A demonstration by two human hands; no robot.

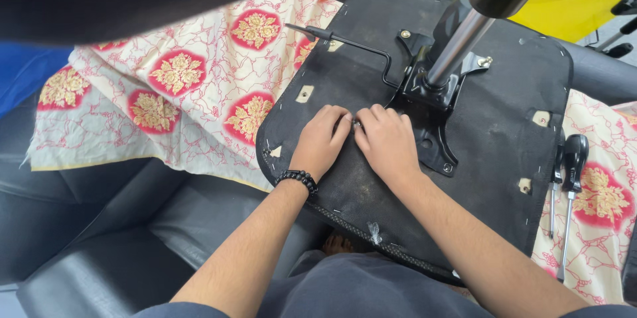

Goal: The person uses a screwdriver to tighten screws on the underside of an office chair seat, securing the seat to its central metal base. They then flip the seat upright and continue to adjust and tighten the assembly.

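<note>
Upturned black fabric-covered chair seat base (371,178) under both hands, lying on a red-and-cream floral cloth (192,92).

Left hand (322,140) and right hand (387,142) lie knuckles-up, fingertips curled together pinching something too small to tell, beside the black metal bracket (431,132) and chrome post (458,46). Two black-handled screwdrivers (569,172) lie at the seat's right edge.

I see no packages or labels from here. No signs or screens show up either.

Head view — close, steeply downward, perhaps slightly forward
</note>
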